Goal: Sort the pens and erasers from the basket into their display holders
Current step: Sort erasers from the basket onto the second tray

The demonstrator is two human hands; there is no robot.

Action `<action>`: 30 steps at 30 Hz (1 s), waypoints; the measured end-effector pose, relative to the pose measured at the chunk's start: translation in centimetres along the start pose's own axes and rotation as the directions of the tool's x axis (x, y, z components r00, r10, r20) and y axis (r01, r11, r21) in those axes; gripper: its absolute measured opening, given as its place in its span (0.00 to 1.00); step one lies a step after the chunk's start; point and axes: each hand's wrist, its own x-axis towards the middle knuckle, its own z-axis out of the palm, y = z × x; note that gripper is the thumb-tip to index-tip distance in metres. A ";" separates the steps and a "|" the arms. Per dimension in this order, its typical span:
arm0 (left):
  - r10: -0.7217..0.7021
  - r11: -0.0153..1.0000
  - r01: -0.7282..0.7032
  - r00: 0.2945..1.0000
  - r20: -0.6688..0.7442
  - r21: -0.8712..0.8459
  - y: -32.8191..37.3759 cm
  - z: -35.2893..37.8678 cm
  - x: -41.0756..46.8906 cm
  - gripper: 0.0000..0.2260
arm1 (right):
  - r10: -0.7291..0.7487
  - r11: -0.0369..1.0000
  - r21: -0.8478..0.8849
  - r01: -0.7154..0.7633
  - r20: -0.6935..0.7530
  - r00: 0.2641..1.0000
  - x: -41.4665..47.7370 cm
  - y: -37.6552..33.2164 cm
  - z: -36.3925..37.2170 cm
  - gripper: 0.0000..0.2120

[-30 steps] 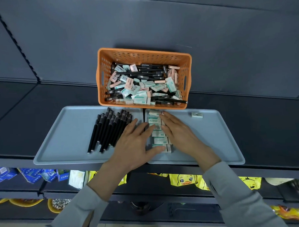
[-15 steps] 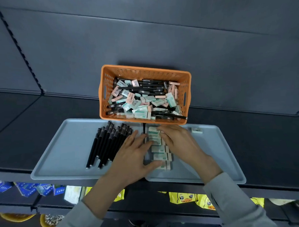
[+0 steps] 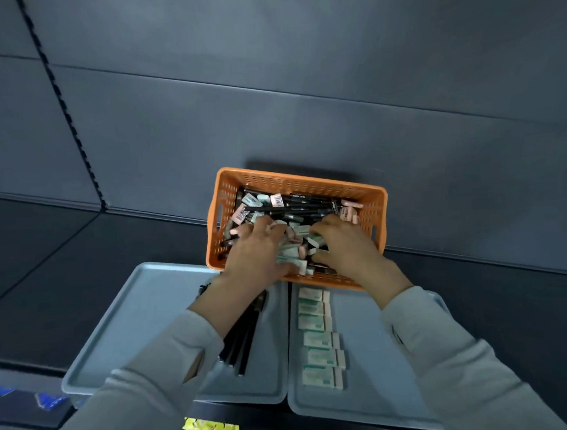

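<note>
Both of your hands are down in the orange basket (image 3: 377, 207) right now, the left hand (image 3: 256, 248) spread over the near-left part of the heap and the right hand (image 3: 348, 244) curled over the middle. Your left fingers are splayed wide and flat on the pile, pinching nothing that I can see. Your right fingers (image 3: 319, 237) are bent in around one or two of the pale erasers (image 3: 296, 233), though I cannot tell whether they have truly closed on one or are only raking through.

Plenty remains to sort: black pens (image 3: 295, 207) lie crosswise over the far half of the basket, with mint and pink erasers tangled under and between them. Nearer you, the left tray (image 3: 143, 312) holds a bundle of sorted pens (image 3: 245, 340), partly hidden by your left sleeve, and the right tray (image 3: 374, 389) carries a neat column of sorted erasers (image 3: 316, 337) along its left edge.

Watch three things. Lifting an eraser from under a pen could flick that pen over the basket wall. Pressing on the near rim may tip or slide the basket, which overlaps both trays. And your forearms pass low over the trays, so a sleeve could scatter the column or roll the bundle.
</note>
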 end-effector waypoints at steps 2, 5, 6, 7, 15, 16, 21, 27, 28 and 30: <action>0.001 1.000 -0.001 1.000 -0.003 0.012 0.3 0.1 0.6 0.35 | 0.000 1.000 0.017 0.001 -0.057 0.998 0.4 0.0 0.2 0.20; 0.041 0.998 -0.040 0.999 -0.028 0.038 0.2 0.2 0.9 0.32 | 0.002 0.998 0.056 0.004 -0.101 0.995 0.3 0.1 0.5 0.19; 0.065 0.997 -0.064 0.998 -0.026 0.047 0.1 0.3 0.9 0.32 | 0.003 0.998 0.070 0.005 -0.117 0.993 0.2 0.0 0.6 0.19; 0.089 0.995 -0.088 0.996 -0.016 0.055 0.1 0.3 0.8 0.33 | 0.002 0.997 0.079 0.009 -0.134 0.991 0.0 -0.1 0.8 0.18; 0.182 0.977 -0.183 0.983 0.019 0.112 0.6 0.3 1.7 0.33 | -0.010 0.998 0.065 0.023 -0.194 0.981 0.4 -0.3 1.3 0.18; 0.211 0.970 -0.208 0.978 -0.005 0.128 0.3 0.3 1.8 0.31 | -0.009 0.997 0.078 0.026 -0.213 0.977 0.4 -0.2 1.4 0.17; 0.257 0.942 -0.251 0.966 -0.001 0.225 -0.4 1.0 2.6 0.37 | 0.047 0.968 0.248 0.026 -0.283 0.958 0.2 0.4 1.6 0.15; 0.176 0.963 -0.172 0.984 0.000 0.205 0.8 1.1 3.4 0.35 | 0.048 0.966 0.257 0.028 -0.285 0.957 -0.2 0.7 1.5 0.16; 0.182 0.968 -0.177 0.983 -0.018 0.178 0.6 1.0 3.5 0.33 | 0.047 0.971 0.239 0.022 -0.280 0.959 -0.2 0.7 1.5 0.16; 0.199 0.970 -0.189 0.979 -0.051 0.152 0.4 1.1 3.8 0.29 | 0.048 0.977 0.212 0.008 -0.261 0.964 -0.3 0.6 1.5 0.16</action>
